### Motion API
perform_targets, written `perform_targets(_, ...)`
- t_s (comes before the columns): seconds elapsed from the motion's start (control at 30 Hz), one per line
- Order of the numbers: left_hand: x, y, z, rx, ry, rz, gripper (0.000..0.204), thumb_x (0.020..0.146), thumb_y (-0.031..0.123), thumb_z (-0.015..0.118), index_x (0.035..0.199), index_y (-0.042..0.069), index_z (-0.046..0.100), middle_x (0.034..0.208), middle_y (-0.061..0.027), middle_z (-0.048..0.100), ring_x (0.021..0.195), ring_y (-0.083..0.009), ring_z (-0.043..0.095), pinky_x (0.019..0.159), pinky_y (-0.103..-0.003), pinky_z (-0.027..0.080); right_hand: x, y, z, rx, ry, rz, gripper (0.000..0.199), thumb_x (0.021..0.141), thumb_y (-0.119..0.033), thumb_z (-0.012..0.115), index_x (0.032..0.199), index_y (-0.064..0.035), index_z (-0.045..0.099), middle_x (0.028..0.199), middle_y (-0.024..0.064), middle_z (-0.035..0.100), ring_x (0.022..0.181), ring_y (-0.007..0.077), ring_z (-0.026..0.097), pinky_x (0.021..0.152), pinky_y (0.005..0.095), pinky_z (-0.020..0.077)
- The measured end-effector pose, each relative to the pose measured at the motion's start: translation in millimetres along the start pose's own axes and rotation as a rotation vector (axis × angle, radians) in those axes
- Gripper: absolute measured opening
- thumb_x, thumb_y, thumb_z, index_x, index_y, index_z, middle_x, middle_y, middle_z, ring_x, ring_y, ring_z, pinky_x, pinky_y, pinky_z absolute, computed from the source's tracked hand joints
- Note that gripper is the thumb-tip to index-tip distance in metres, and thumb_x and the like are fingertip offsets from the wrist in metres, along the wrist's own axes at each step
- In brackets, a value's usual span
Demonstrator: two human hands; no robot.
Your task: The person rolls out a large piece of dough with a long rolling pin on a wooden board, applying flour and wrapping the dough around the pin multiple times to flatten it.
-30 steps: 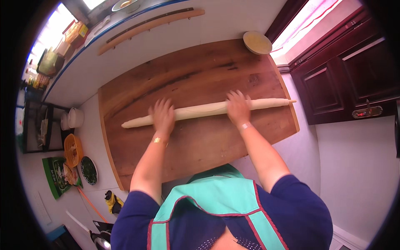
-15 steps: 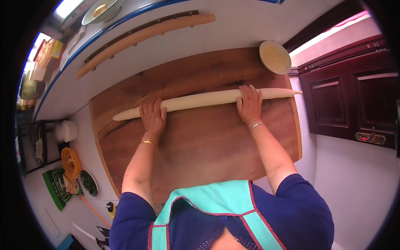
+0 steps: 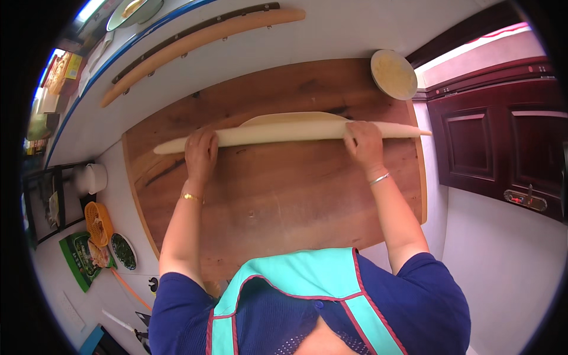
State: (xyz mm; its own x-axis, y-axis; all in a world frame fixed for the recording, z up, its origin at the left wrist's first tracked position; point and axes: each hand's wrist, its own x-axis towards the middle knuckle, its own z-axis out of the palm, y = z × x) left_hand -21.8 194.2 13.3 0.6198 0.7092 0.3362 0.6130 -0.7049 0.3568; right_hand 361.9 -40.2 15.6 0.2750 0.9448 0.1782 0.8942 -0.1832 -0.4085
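The left hand (image 3: pixel 201 155) and right hand (image 3: pixel 364 145) are grasping the dough (image 3: pixel 281 132), fingers curling over it; its middle is lying between them on the worktop (image 3: pixel 290 201). It is likely feeling soft, the pin (image 3: pixel 426 134) stiffening it, wide-set gentle holds suiting best.

Navy sleeves (image 3: pixel 435 290), maroon-edged turquoise apron (image 3: pixel 307 275), gold bracelet (image 3: pixel 192 197), silver bracelet (image 3: pixel 380 178).

dark red panelled door (image 3: pixel 470 142) beside pale wall (image 3: pixel 503 254)
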Motion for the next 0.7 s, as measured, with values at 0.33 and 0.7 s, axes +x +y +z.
perform_targets(0.33, -46.6, 33.7, -15.3, 0.077, -0.360, 0.202, 0.054, 0.071, 0.029, 0.079, 0.118, 0.010, 0.058, 0.110, -0.0087, 0.061, 0.107, -0.0286, 0.056, 0.094, -0.044, 0.043, -40.3, -28.8, -4.1, -0.035, -0.198, -0.168, 0.057, 0.069, -0.028, 0.080, 0.119, -0.0102, 0.059, 0.107, 0.0077, 0.062, 0.103, 0.0280, 0.057, 0.093, 0.0418, 0.0426)
perform_targets(0.7, 71.4, 7.9, 28.0, 0.056, -0.158, 0.414, 0.049, 0.070, 0.031, 0.080, 0.109, 0.009, 0.060, 0.106, -0.0113, 0.060, 0.100, -0.0332, 0.057, 0.087, -0.046, 0.045, 1.7, 10.3, -10.0, -0.060, 0.124, -0.224, 0.043, 0.072, -0.027, 0.080, 0.108, -0.0095, 0.064, 0.104, 0.0117, 0.064, 0.102, 0.0295, 0.057, 0.086, 0.0418, 0.0450)
